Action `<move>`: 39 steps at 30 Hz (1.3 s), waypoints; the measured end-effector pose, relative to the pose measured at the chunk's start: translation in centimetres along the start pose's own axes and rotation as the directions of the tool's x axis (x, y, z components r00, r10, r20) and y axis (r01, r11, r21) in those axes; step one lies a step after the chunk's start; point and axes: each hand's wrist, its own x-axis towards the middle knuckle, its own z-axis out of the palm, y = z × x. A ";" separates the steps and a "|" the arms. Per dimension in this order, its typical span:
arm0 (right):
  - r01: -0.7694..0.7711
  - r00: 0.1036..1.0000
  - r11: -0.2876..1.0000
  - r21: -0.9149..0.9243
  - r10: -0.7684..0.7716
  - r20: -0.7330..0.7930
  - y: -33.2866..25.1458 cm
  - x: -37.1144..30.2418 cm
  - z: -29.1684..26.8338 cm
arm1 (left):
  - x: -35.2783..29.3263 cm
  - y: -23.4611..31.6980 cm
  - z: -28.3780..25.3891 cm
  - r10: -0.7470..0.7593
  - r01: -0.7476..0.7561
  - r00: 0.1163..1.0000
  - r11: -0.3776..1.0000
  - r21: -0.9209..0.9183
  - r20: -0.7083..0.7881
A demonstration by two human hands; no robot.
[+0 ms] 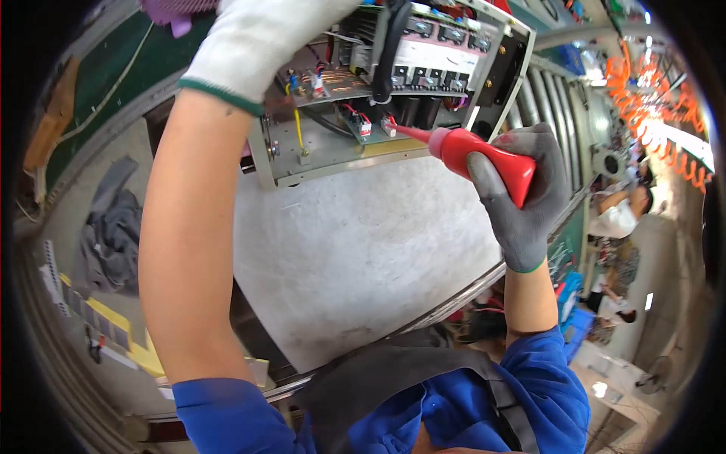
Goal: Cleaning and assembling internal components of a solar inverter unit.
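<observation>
In a grey glove, my right hand (533, 181) is wrapped round a red squeeze bottle (463, 150). The bottle points left, and its thin nozzle reaches a small white connector (389, 127) with red wires inside an open metal equipment case (333, 168); whether the tip touches it, I cannot tell. My left hand (261, 41), in a white glove with a green cuff, is over the case's left side; its fingers are out of view at the upper edge. Below it, a yellow wire (298, 125) runs down to a terminal. Another white connector (365, 129) sits beside the first.
The case stands at the far side of a bare metal work surface (355, 242). Metal rollers (550, 98) lie to its right. Orange coiled hoses (650, 91) hang at the upper right, with people (620, 216) further off. Dark cloth (113, 227) lies at the left.
</observation>
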 end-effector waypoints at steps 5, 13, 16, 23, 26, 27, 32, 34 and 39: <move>0.317 0.917 0.920 -0.230 -0.235 0.324 -5.4 4.7 2.2 | 0.1 0.4 -2.6 -0.053 0.007 0.933 0.992 0.128 0.355; 0.448 0.839 0.799 -0.402 -0.219 0.498 -6.3 4.7 6.7 | -0.6 0.5 -4.9 -0.101 0.125 0.919 0.991 -0.040 0.381; 0.470 0.826 0.784 -0.405 -0.229 0.515 -6.7 5.0 7.5 | -0.8 0.2 -4.8 -0.044 0.075 0.918 0.995 -0.063 0.394; 0.423 0.833 0.811 -0.404 -0.173 0.526 -7.5 5.1 6.2 | -0.1 0.6 -3.7 -0.067 0.098 0.924 0.993 -0.065 0.377; 0.449 0.836 0.797 -0.403 -0.216 0.504 -7.6 4.8 5.8 | -0.4 0.8 -2.8 -0.091 0.105 0.932 0.994 -0.020 0.351; 0.446 0.839 0.797 -0.408 -0.214 0.500 -7.5 4.6 5.7 | -0.3 0.9 -2.3 -0.108 0.106 0.943 0.994 0.023 0.314; 0.399 0.863 0.822 -0.407 -0.187 0.469 -7.7 3.7 4.7 | -0.5 0.8 -3.8 -0.084 0.088 0.928 0.996 0.008 0.363; 0.384 0.870 0.825 -0.415 -0.174 0.461 -7.5 3.5 4.2 | -0.4 0.6 -2.8 -0.092 0.107 0.930 0.994 -0.022 0.355; 0.325 0.910 0.880 -0.346 -0.191 0.368 -5.9 2.8 3.2 | -0.3 1.1 -3.2 -0.165 0.172 0.918 0.985 0.011 0.361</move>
